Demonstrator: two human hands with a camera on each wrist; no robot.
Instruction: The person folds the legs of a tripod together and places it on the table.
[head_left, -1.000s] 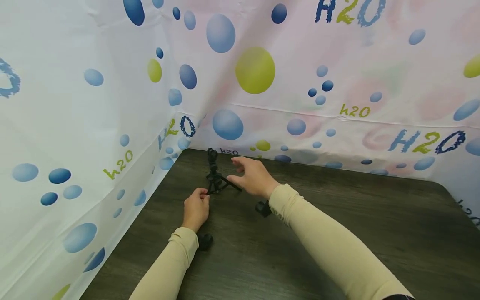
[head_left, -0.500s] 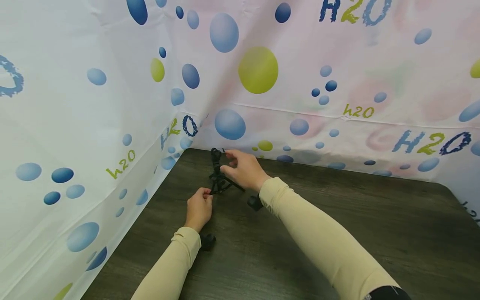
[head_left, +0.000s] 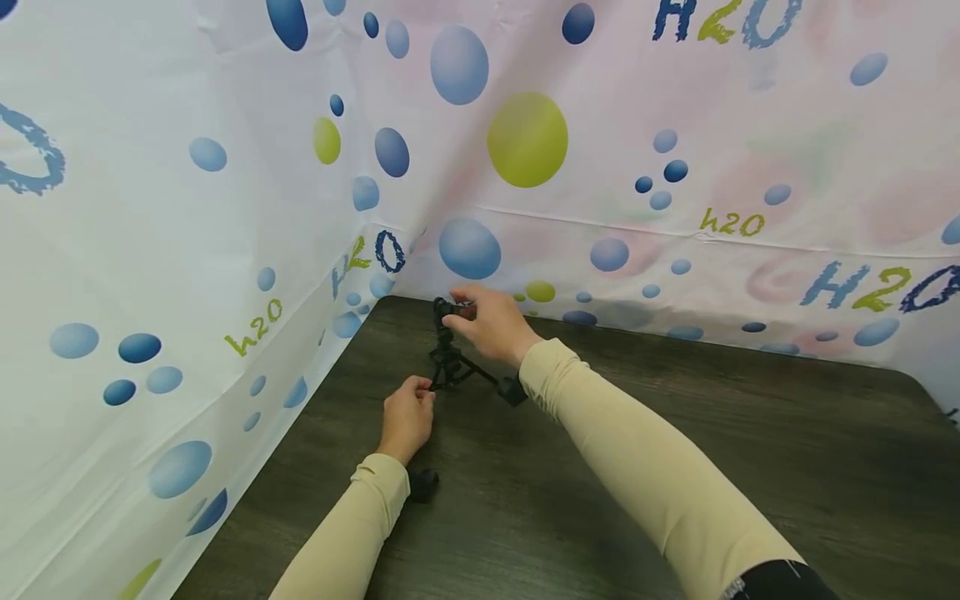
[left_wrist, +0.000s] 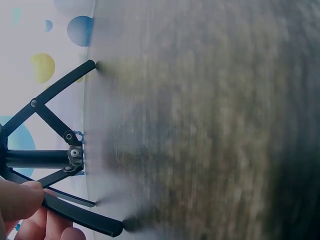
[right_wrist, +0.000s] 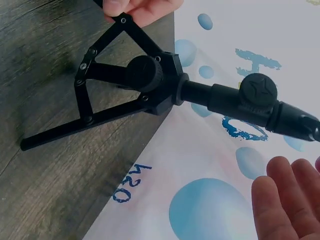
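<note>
A small black tabletop tripod [head_left: 447, 358] stands upright with its legs spread, close to the table's far left corner. My left hand [head_left: 408, 417] pinches one of its legs [left_wrist: 82, 215] between thumb and fingers, which the left wrist view shows up close. Beside the tripod's head is my right hand [head_left: 495, 321], thumb and fingers apart. In the right wrist view its fingers [right_wrist: 280, 200] are extended alongside the upper post [right_wrist: 235, 102], with a gap visible between them. A round knob [right_wrist: 258, 92] sits on that post, and another knob [right_wrist: 145, 73] is lower on the body.
The dark wood-grain table [head_left: 600, 467] extends to the right. White sheeting [head_left: 615, 100] printed with bubbles and "H2O" rises behind the table and along its left side. A black wrist camera [head_left: 425, 486] is near the left cuff, another black camera [head_left: 512, 390] below the right hand.
My right hand has moved up and to the left, from beside the tripod's body to its head. My left hand has kept its pinch on the leg. The head view has shifted slightly.
</note>
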